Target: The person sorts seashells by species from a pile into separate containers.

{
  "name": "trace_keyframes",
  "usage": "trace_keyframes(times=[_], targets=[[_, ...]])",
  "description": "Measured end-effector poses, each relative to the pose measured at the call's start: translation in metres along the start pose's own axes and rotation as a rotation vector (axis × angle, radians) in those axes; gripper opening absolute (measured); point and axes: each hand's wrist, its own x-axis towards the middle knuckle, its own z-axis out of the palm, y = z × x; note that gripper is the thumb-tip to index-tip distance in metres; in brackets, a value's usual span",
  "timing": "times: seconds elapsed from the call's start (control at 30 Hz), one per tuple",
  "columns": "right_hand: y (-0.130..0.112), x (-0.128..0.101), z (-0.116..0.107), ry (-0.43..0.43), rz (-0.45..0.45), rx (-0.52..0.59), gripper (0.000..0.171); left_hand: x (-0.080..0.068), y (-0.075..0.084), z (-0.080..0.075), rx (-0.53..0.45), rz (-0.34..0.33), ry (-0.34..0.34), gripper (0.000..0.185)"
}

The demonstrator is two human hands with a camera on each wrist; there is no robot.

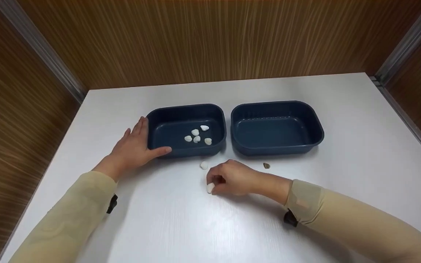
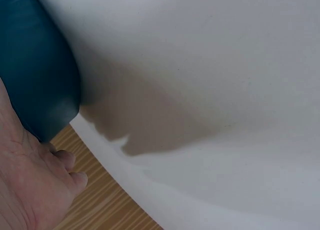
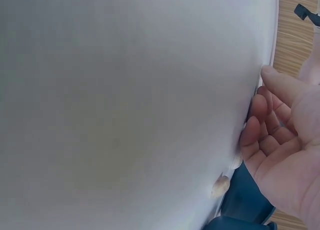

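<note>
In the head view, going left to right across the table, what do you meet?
Left hand → left tray → right hand → dark pebble → right tray.

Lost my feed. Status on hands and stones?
Left hand flat against left bin. Right hand pinching white stone on table. Nothing blocking.

White table (image 1: 342,120), set into a corner nook. Brown wood-grain walls (image 1: 210,40) behind and at both sides, with metal strips (image 1: 42,47) down the corners. Soft, even light on the tabletop.
</note>
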Motion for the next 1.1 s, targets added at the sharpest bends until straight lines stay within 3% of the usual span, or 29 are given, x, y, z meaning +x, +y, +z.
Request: trace_keyframes(times=[0.43,0.7,1.1], targets=[[-0.016,0.001,-0.017,-0.011,-0.086,0.099,0.02,0.001,0.003,0.0,0.005,-0.005,-0.003,0.138],[-0.024,0.01,-0.043,0.061,-0.141,0.108,0.021,0.001,0.003,-0.001,0.001,-0.013,0.0,0.139],[-0.019,0.029,-0.086,0.218,-0.102,0.018,0.016,-0.001,0.001,-0.001,0.008,0.005,0.006,0.134]])
